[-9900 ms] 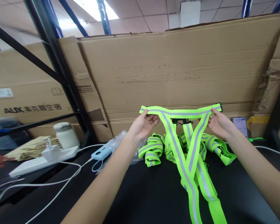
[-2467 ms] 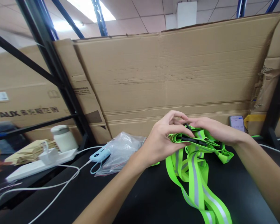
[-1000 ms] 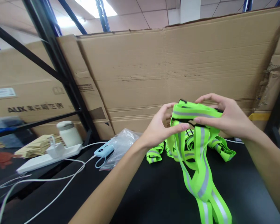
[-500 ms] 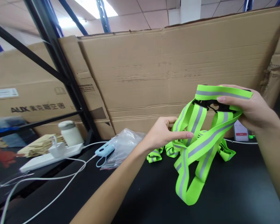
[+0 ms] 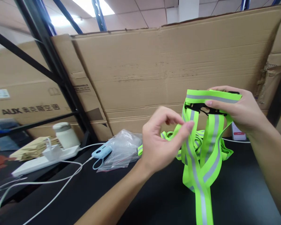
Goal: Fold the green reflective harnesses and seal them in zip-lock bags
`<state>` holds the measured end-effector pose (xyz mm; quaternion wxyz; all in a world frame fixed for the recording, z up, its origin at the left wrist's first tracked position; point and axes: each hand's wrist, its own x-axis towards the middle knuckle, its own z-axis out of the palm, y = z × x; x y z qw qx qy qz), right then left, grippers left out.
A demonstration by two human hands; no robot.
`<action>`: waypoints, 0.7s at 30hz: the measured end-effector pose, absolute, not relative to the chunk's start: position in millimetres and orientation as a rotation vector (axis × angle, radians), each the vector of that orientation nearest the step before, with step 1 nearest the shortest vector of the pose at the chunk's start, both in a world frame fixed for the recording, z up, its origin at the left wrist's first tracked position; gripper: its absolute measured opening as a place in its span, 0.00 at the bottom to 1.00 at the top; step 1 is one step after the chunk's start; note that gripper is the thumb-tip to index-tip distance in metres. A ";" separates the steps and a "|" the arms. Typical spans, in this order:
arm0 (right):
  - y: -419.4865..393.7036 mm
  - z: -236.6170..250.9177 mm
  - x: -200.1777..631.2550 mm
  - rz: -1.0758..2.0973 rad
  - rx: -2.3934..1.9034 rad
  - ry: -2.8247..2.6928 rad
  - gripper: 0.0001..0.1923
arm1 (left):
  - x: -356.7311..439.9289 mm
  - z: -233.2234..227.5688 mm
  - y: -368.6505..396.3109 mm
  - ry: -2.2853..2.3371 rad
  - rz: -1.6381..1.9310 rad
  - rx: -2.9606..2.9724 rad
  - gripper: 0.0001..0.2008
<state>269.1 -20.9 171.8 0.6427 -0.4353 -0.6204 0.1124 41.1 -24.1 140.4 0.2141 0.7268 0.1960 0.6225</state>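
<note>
A neon-green reflective vest made of straps (image 5: 214,134), with grey stripes, hangs above the black table. Its top band and black plastic buckles (image 5: 202,108) are gripped by my right hand (image 5: 239,107), thumb in front and fingers behind. My left hand (image 5: 160,137) pinches the edge of a strap on the vest's left side between thumb and forefinger. One long strap drops past the bottom of the view. Behind, more green reflective straps (image 5: 226,152) lie bundled on the table, partly hidden by the held vest and my left hand.
Clear plastic bags (image 5: 125,147) and a light-blue power bank (image 5: 101,151) lie left on the black table (image 5: 150,200). Further left are a white power strip (image 5: 25,166), cables and a white bottle (image 5: 65,136). A phone (image 5: 238,132) leans at the cardboard wall (image 5: 178,62).
My left hand has turned and moved slightly up, closing to a pinch on a strap. The vest has shifted a little left, and its long strap now hangs lower.
</note>
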 end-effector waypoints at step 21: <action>-28.4 165.3 249.1 0.870 -0.837 -1.756 0.22 | 63.9 116.2 -9.7 0.101 0.818 1.394 0.51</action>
